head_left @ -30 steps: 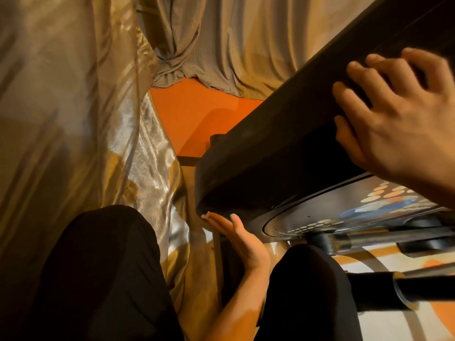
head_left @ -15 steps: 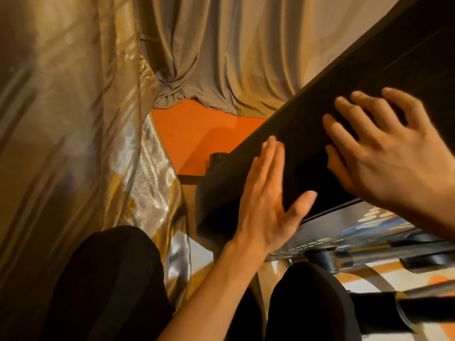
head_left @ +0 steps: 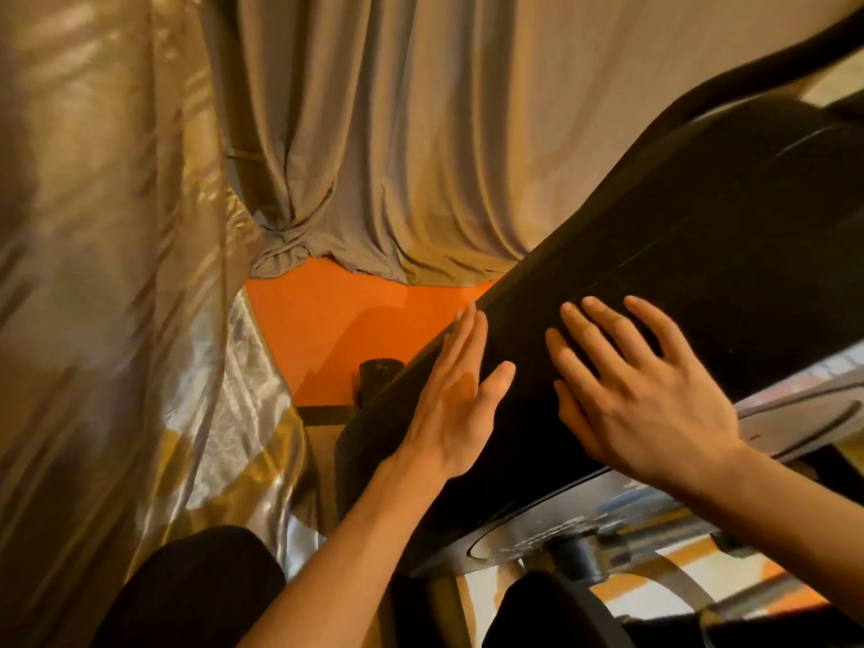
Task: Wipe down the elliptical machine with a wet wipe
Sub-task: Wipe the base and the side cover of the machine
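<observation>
The left hand (head_left: pixel 449 404) and the right hand (head_left: pixel 640 404) are laid flat side by side, fingers straight and nothing held in either grip, on the sloping black top of the elliptical machine (head_left: pixel 701 226) at the right of the view; no wet wipe is seen, so the wiping is judged not yet under way.

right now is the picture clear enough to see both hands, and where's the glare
Head view: warm, dim amber light; left hand and right hand fairly sharp, flat on the machine housing, whose black surface swallows detail; bright glare patches on the shiny curtain at left; bottom right corner soft.
</observation>
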Demonstrator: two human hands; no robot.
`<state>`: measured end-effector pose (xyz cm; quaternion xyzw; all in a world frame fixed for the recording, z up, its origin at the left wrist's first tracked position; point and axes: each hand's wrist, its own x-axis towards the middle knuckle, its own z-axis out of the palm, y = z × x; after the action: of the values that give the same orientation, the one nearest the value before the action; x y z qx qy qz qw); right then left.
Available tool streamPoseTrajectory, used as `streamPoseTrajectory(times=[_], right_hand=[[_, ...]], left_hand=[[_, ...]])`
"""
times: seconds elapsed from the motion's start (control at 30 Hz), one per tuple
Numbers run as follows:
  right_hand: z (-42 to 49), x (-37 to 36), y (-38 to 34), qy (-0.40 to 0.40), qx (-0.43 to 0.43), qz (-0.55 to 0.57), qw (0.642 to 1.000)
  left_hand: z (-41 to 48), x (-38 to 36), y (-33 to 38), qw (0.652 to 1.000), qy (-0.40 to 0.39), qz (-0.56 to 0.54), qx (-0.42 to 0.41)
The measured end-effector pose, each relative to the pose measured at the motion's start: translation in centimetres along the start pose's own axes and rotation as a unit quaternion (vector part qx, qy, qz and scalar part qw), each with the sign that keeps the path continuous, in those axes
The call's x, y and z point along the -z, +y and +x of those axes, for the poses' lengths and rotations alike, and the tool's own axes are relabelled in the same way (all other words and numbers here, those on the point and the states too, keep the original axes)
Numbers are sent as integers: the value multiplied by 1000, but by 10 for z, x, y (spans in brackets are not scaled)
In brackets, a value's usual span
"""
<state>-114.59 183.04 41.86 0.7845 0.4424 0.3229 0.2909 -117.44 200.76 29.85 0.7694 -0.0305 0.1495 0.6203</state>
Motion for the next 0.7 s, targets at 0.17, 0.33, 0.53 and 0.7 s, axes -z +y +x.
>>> streamPoseTrajectory(times=[0.17,0.33,0.53,0.7], right_hand=[[0,-1,1,5,5,-12,1000],[0,-2,1,-1,1,-11,1000],[-1,-2,1,-4,-3,-18,1000],[1,-1,0,4,-1,-20,1000]], left_hand=[[45,2,38,994,-56,17,-92],[-45,8,-57,997,20,30,-74],[-63,9,-82,998,52,10,20],[25,-1,24,994,-44,8,-97]])
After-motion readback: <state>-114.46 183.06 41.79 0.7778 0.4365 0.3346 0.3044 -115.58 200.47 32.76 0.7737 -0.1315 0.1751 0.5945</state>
